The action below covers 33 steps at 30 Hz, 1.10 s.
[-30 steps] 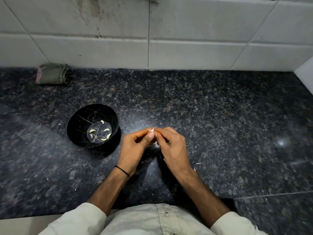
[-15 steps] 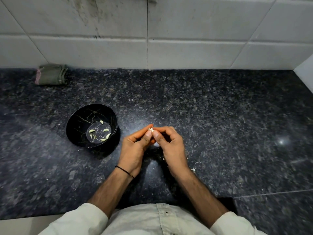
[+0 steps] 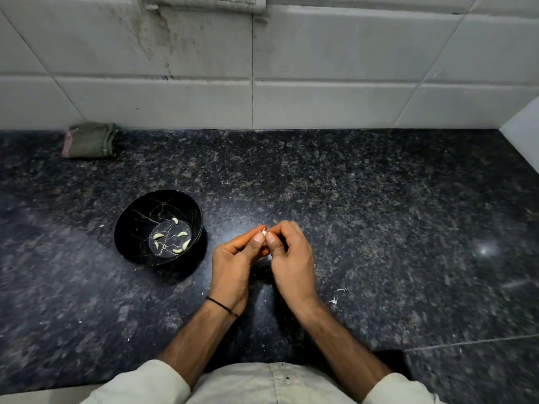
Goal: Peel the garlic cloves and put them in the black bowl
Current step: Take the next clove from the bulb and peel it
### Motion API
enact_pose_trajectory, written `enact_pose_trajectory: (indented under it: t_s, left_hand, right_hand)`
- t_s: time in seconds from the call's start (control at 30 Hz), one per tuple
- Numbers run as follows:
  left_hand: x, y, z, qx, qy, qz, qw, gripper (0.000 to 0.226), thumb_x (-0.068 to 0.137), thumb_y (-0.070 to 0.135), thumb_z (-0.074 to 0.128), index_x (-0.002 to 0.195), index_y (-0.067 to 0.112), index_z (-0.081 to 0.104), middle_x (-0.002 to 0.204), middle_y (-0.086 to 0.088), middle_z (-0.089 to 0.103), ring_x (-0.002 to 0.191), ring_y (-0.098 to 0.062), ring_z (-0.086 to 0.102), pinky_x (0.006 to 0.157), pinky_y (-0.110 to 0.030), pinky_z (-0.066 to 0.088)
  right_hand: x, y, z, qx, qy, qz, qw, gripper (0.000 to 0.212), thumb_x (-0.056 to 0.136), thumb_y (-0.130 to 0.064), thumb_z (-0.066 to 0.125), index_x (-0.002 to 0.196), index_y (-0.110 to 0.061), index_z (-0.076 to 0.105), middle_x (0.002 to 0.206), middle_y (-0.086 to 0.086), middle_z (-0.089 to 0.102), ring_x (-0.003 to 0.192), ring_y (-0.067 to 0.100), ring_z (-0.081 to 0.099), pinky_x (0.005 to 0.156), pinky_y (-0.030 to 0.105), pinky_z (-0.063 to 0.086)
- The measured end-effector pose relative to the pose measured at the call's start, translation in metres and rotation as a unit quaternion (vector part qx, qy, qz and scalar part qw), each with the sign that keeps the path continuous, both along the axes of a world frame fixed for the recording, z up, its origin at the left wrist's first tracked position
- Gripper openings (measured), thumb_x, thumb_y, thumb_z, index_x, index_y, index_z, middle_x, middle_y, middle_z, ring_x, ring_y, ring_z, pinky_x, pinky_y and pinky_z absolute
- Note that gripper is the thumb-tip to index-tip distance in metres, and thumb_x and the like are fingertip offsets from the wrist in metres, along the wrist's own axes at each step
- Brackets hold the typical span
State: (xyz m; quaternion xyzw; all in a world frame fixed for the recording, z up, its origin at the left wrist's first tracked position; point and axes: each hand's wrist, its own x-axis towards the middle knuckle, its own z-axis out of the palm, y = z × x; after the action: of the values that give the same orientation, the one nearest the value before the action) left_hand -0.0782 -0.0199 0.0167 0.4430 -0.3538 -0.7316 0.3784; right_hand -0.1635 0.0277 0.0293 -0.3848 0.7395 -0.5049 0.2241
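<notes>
Garlic clove (image 3: 264, 233): held in the air to the right of the black bowl (image 3: 131, 225), not in it. Only a small pale tip showed between the fingertips; how much skin was left on it could not be told.

Left hand (image 3: 233, 263): nearer the bowl, just right of it, thumb and forefinger pinching the clove. A thin dark wristband (image 3: 221, 307) sat on this wrist.

Right hand (image 3: 288, 258): on the far side of the left hand from the bowl, fingers curled, thumb and fingertips pinching the same clove. The two hands met at the clove, thumbs side by side.

Bowl: upright on the dark speckled countertop (image 3: 379, 214), with several peeled cloves (image 3: 158, 236) lying loose on its flat bottom.

Skin scraps (image 3: 335, 300): small white bits on the counter, well right of the bowl, beyond the right wrist.

Folded green cloth (image 3: 90, 140): behind the bowl and to its left, against the white tiled wall (image 3: 320, 68).
</notes>
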Motion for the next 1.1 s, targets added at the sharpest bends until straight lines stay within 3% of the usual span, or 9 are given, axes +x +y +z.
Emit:
enact_pose_trajectory:
  t_s: [0.13, 0.27, 0.37, 0.5, 0.6, 0.8, 0.97, 1.1]
  left_hand:
    - [-0.009, 0.008, 0.008, 0.017, 0.024, 0.005, 1.000, 0.022, 0.092, -0.004, 0.060, 0.112, -0.003, 0.070, 0.101, -0.019, 0.075, 0.087, -0.021, 0.072, 0.073, -0.023, 0.058]
    - [-0.018, 0.010, 0.007, 0.015, 0.016, 0.025, 0.999, 0.020, 0.092, -0.004, 0.061, 0.109, -0.002, 0.072, 0.104, -0.019, 0.074, 0.094, -0.023, 0.071, 0.077, -0.024, 0.058]
    - [-0.023, 0.014, 0.007, 0.015, 0.003, 0.038, 0.999, 0.019, 0.092, -0.004, 0.061, 0.099, 0.006, 0.076, 0.101, -0.016, 0.076, 0.095, -0.023, 0.071, 0.083, -0.028, 0.057]
    - [-0.026, 0.016, 0.006, 0.016, -0.013, 0.038, 0.999, 0.023, 0.093, -0.004, 0.060, 0.090, 0.011, 0.077, 0.095, -0.011, 0.077, 0.092, -0.021, 0.071, 0.086, -0.031, 0.056]
    - [-0.027, 0.017, 0.007, 0.025, -0.020, 0.034, 0.999, 0.020, 0.094, -0.003, 0.060, 0.094, 0.008, 0.076, 0.095, -0.012, 0.077, 0.093, -0.022, 0.071, 0.087, -0.032, 0.058]
    - [-0.025, 0.021, 0.008, 0.031, -0.016, 0.029, 0.999, 0.020, 0.092, -0.005, 0.061, 0.088, 0.006, 0.077, 0.088, -0.012, 0.077, 0.081, -0.016, 0.071, 0.071, -0.022, 0.058]
    - [-0.024, 0.021, 0.004, 0.020, -0.030, 0.028, 0.999, 0.021, 0.093, -0.004, 0.060, 0.092, 0.008, 0.077, 0.093, -0.009, 0.077, 0.088, -0.015, 0.072, 0.078, -0.022, 0.059]
    - [-0.019, 0.012, 0.001, -0.073, -0.113, -0.024, 0.991, 0.022, 0.093, -0.003, 0.061, 0.102, 0.010, 0.077, 0.095, -0.001, 0.078, 0.094, -0.012, 0.073, 0.081, -0.020, 0.056]
  right_hand:
    - [0.007, 0.000, 0.001, -0.016, 0.063, -0.089, 0.994, 0.014, 0.089, -0.001, 0.058, 0.077, -0.008, 0.057, 0.081, -0.003, 0.053, 0.076, 0.012, 0.053, 0.065, 0.022, 0.040]
    - [0.009, -0.002, 0.003, -0.010, 0.060, -0.118, 0.991, 0.016, 0.088, 0.001, 0.057, 0.076, -0.009, 0.056, 0.080, -0.005, 0.051, 0.074, 0.011, 0.050, 0.063, 0.017, 0.035]
    - [0.010, -0.003, -0.001, 0.002, 0.062, -0.129, 0.990, 0.016, 0.089, 0.000, 0.056, 0.076, -0.010, 0.054, 0.081, -0.005, 0.051, 0.074, 0.014, 0.050, 0.064, 0.024, 0.034]
    - [0.013, -0.004, -0.005, 0.018, 0.069, -0.125, 0.990, 0.015, 0.090, -0.009, 0.048, 0.076, -0.016, 0.046, 0.081, -0.008, 0.046, 0.079, 0.017, 0.047, 0.066, 0.025, 0.028]
    - [0.014, -0.002, -0.006, 0.037, 0.082, -0.101, 0.991, 0.023, 0.092, -0.003, 0.047, 0.079, -0.021, 0.039, 0.082, -0.013, 0.040, 0.084, 0.012, 0.039, 0.066, 0.018, 0.027]
    - [0.011, -0.003, -0.013, 0.077, 0.073, -0.062, 0.992, 0.024, 0.092, 0.000, 0.043, 0.082, -0.021, 0.036, 0.084, -0.013, 0.040, 0.086, 0.011, 0.034, 0.068, 0.026, 0.024]
    - [0.009, -0.004, -0.020, 0.080, 0.100, -0.031, 0.991, 0.007, 0.092, -0.023, 0.032, 0.086, -0.022, 0.035, 0.089, -0.007, 0.044, 0.087, 0.015, 0.037, 0.073, 0.034, 0.033]
    - [0.002, 0.002, -0.025, 0.058, 0.105, -0.020, 0.993, 0.027, 0.098, -0.039, 0.026, 0.089, -0.018, 0.040, 0.088, -0.002, 0.047, 0.083, 0.017, 0.044, 0.072, 0.033, 0.036]
